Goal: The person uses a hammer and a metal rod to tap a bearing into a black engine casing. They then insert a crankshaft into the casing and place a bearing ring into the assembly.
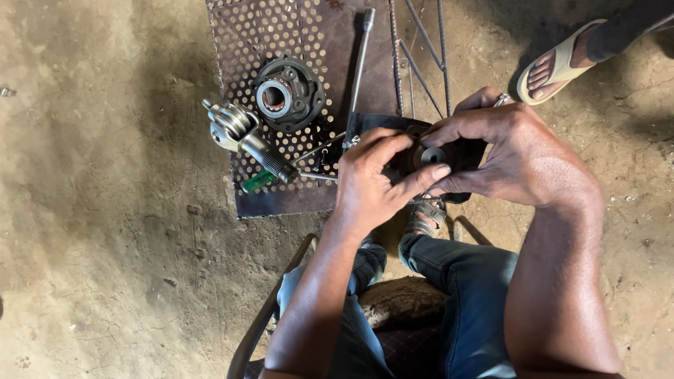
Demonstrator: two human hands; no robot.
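Between the hands: a dark round metal part [430,156] with a pale bore at its middle was held over the near edge of a rusty perforated sheet [309,28], above the person's knees.
Left hand [371,179]: clasped on the part's near side, thumb laid across toward the bore, fingers curled under it.
Right hand [516,151]: clamped over the far side and top, fingertips pressing down beside the bore.
Handling: judged heavy for its size, rigid and hard; likely greasy, so apt to slip. Its rim looked the sound place to grip, keeping skin clear of the bore.
On the sheet: a hub-like flanged housing [288,93] lay well apart from the hands, a splined shaft with a bright joint end [246,137] just beside it, a long steel bar [359,67] next to them and a green-handled tool [258,181] near the shaft's tip.
Hidden: most of the held part lay under fingers, so its outline and underside could not be told; small pieces near the left knuckles were too dark to name.
Cut off: a sandalled foot [558,67] of another person showed at the upper right, nothing more.
Seat: the person's stool was mostly covered by jeans.
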